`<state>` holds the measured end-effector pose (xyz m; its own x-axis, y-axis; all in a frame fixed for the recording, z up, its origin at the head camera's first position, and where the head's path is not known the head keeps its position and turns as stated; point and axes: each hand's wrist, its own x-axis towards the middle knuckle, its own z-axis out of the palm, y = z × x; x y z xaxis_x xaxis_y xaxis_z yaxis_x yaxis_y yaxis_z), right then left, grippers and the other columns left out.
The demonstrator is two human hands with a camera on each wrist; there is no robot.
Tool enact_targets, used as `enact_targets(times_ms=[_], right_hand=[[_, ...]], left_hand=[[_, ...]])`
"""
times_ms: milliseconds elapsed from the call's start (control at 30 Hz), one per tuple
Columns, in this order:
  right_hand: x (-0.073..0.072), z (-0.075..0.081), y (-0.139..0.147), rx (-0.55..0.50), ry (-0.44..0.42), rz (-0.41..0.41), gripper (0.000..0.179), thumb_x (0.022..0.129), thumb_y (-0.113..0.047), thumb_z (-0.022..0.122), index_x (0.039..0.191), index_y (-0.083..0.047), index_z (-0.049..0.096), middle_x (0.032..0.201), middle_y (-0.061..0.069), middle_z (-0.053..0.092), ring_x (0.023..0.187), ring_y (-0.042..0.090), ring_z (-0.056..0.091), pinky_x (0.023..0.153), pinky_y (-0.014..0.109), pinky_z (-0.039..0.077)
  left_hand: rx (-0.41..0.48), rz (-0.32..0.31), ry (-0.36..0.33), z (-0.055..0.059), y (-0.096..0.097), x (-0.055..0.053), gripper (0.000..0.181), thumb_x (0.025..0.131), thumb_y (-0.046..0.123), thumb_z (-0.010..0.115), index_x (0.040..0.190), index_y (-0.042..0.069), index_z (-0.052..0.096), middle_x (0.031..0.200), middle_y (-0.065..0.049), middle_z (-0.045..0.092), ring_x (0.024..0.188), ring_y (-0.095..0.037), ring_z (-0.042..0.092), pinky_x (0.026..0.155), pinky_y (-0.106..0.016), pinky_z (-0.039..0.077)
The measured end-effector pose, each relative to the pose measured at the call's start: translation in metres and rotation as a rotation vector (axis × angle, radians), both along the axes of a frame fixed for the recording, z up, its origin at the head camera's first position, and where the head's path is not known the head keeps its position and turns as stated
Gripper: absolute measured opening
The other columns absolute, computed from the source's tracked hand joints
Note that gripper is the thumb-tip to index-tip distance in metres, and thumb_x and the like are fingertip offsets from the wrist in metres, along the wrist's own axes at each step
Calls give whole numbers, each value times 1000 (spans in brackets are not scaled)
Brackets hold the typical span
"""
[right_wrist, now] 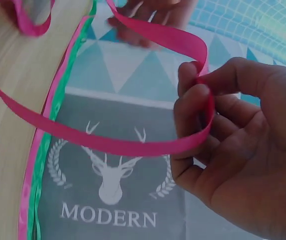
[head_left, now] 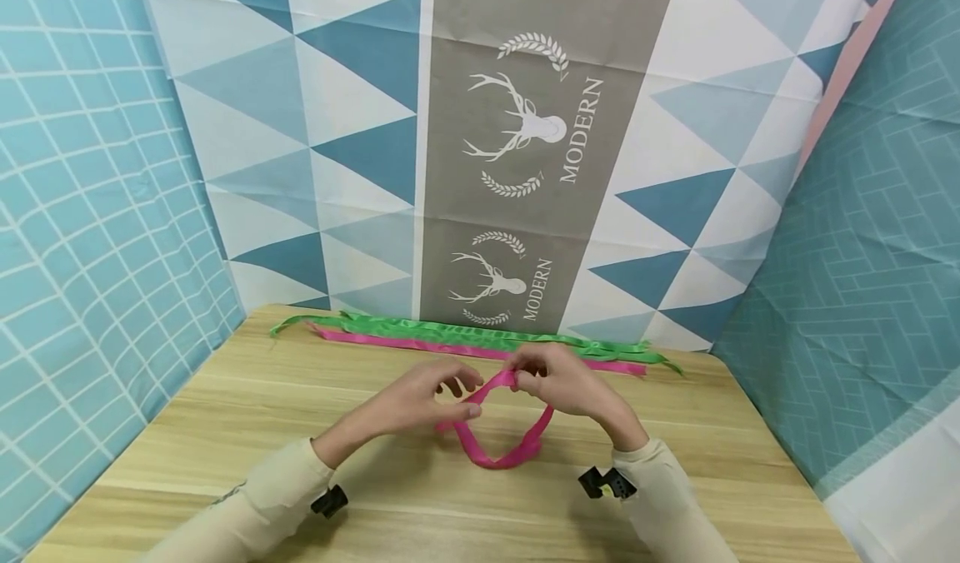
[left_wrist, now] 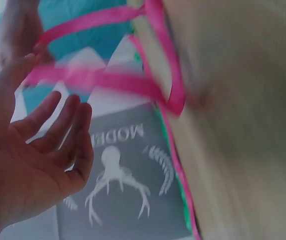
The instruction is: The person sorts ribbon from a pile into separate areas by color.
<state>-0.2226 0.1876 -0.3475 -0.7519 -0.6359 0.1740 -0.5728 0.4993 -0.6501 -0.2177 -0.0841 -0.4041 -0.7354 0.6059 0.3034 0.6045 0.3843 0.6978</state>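
A pink ribbon [head_left: 501, 463] hangs in a loop between my two hands, low over the wooden table. My right hand [head_left: 564, 380] pinches it at the top of the loop. In the right wrist view, the ribbon [right_wrist: 128, 147] bends round the fingertips of that hand [right_wrist: 232, 120] and a long stretch trails off to the left. My left hand [head_left: 427, 396] is at the loop's left side, thumb and fingers spread apart. Seen from the left wrist, its fingers [left_wrist: 70, 130] are loosely bent with nothing between them, and the blurred ribbon [left_wrist: 98, 80] passes beyond the thumb.
Along the back edge of the wooden table [head_left: 420, 513] lie several green ribbons [head_left: 420, 330] with a flat pink strip [head_left: 375, 341] in front of them. A patterned cloth backdrop [head_left: 360, 113] rises behind, and tile-patterned cloth [head_left: 90, 213] hangs at both sides.
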Motion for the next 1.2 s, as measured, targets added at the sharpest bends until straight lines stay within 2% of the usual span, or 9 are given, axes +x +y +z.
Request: enact_targets(times_ms=[100, 233, 333, 433, 600, 700, 900, 1033, 1200], right_hand=[[3, 4, 0, -40, -45, 30, 18, 100, -6, 59, 105, -15, 74, 87, -3, 67, 73, 18, 60, 67, 34, 51], [2, 7, 4, -64, -59, 56, 16, 101, -8, 60, 105, -14, 74, 90, 4, 68, 76, 19, 62, 69, 34, 52], [0, 8, 8, -53, -38, 48, 13, 100, -10, 63, 104, -15, 74, 90, 4, 68, 75, 20, 61, 67, 33, 52], [-2, 10, 13, -43, -13, 33, 10, 100, -12, 66, 103, -17, 75, 90, -1, 68, 74, 20, 60, 65, 32, 51], [-6, 11, 24, -50, 10, -3, 8, 99, -15, 69, 104, -15, 75, 88, -3, 67, 72, 20, 59, 64, 32, 49], [-9, 11, 34, -53, 10, -46, 8, 99, -18, 70, 104, -14, 75, 87, -2, 67, 72, 21, 59, 64, 32, 48], [-21, 10, 58, -98, -7, -123, 12, 99, -21, 70, 105, -11, 74, 86, 2, 68, 70, 25, 57, 61, 32, 46], [-28, 7, 76, -146, 1, -184, 12, 97, -23, 74, 103, -13, 74, 81, 5, 67, 66, 26, 54, 58, 31, 45], [-34, -4, 95, -168, 4, -244, 11, 95, -25, 75, 101, -15, 74, 78, 7, 65, 64, 26, 52, 57, 31, 44]], left_hand=[[22, -18, -22, -5, 9, 2, 33, 94, 40, 74, 119, 19, 69, 102, 7, 68, 88, -14, 63, 77, -36, 53], [92, -37, -185, -6, 5, 2, 19, 97, 37, 72, 109, 22, 71, 89, 3, 67, 73, -17, 59, 64, -32, 50], [163, -42, -329, -1, -4, 2, 18, 97, 34, 73, 107, 19, 72, 88, -6, 67, 75, -25, 60, 66, -39, 52], [220, -48, -386, 6, -13, -1, 20, 98, 33, 71, 108, 15, 72, 92, -14, 67, 86, -33, 63, 76, -47, 52], [259, -10, -347, 18, -28, -7, 22, 102, 33, 65, 105, 13, 72, 85, -15, 64, 84, -42, 58, 72, -40, 49], [252, 41, -329, 23, -41, -13, 21, 101, 34, 67, 106, 14, 72, 81, -13, 61, 78, -37, 55, 68, -34, 47], [282, 89, -313, 33, -73, -25, 25, 100, 32, 69, 107, 7, 70, 79, -17, 54, 72, -27, 52, 68, -39, 49], [304, 118, -307, 33, -94, -35, 30, 101, 29, 68, 107, 0, 65, 81, -17, 53, 73, -25, 49, 72, -42, 47], [316, 195, -304, 26, -118, -49, 34, 100, 31, 69, 103, -2, 62, 82, -21, 50, 75, -27, 49, 76, -46, 44]])
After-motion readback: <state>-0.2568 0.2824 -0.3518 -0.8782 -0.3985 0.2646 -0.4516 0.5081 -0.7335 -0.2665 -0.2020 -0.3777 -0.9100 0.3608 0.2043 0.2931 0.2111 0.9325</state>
